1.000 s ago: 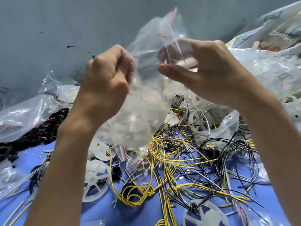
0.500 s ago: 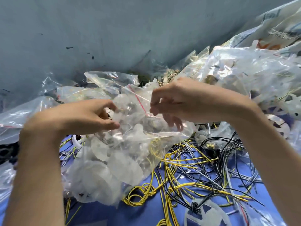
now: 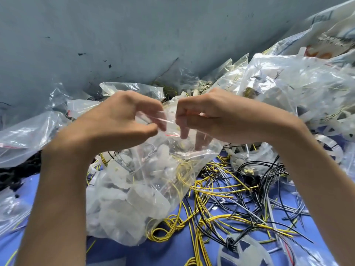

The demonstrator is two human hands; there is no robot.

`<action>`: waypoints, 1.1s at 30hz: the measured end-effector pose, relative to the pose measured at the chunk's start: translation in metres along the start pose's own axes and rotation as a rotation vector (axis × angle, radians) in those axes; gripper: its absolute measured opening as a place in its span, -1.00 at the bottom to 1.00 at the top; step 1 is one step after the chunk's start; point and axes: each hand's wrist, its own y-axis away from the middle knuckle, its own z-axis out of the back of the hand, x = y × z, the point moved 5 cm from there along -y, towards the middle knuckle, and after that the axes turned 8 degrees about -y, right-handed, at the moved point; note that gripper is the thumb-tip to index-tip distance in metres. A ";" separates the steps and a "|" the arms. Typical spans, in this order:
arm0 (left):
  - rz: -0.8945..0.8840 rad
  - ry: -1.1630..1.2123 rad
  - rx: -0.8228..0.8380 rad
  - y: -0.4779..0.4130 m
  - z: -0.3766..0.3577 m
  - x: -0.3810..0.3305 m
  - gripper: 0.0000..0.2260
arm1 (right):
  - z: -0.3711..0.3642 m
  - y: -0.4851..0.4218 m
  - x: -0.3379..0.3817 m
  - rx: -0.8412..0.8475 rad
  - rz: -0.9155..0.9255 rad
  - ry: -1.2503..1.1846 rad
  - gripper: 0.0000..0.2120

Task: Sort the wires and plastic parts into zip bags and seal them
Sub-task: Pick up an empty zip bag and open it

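A clear zip bag (image 3: 134, 200) full of white plastic parts lies on the blue table (image 3: 169, 252), its red-lined mouth raised toward me. My left hand (image 3: 119, 121) pinches the zip strip at its left end between thumb and fingers. My right hand (image 3: 211, 116) pinches the same strip just to the right, with two fingers reaching down behind the clear film. Loose yellow wires (image 3: 207, 191) and black wires (image 3: 259, 181) are tangled on the table below and right of the bag.
Filled clear bags (image 3: 297, 89) are heaped at the right and back. More bags (image 3: 23, 135) and black plastic parts (image 3: 17, 173) lie at the left. A white plastic wheel (image 3: 244, 254) sits at the front. A grey wall (image 3: 134, 35) closes off the back.
The bag came down from held high in the air onto the table. Both hands dropped with it and closed in together on the zip strip at the bag's mouth.
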 end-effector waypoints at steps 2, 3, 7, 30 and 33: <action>0.032 -0.015 0.012 0.002 0.003 0.008 -0.79 | 0.007 -0.001 -0.001 -0.060 0.035 0.048 -0.81; 0.050 -0.021 0.011 0.003 0.006 0.012 -0.78 | 0.010 -0.002 -0.002 -0.103 0.050 0.071 -0.80; 0.151 -0.134 -0.020 0.007 0.013 0.037 -0.58 | 0.011 -0.011 -0.017 -0.268 -0.013 0.262 -0.84; 0.358 -0.158 0.048 0.018 0.010 0.083 -0.77 | -0.070 -0.013 -0.059 0.479 -0.265 0.434 -0.91; 0.354 -0.141 0.054 0.016 0.008 0.080 -0.81 | -0.064 -0.011 -0.053 0.476 -0.245 0.415 -0.90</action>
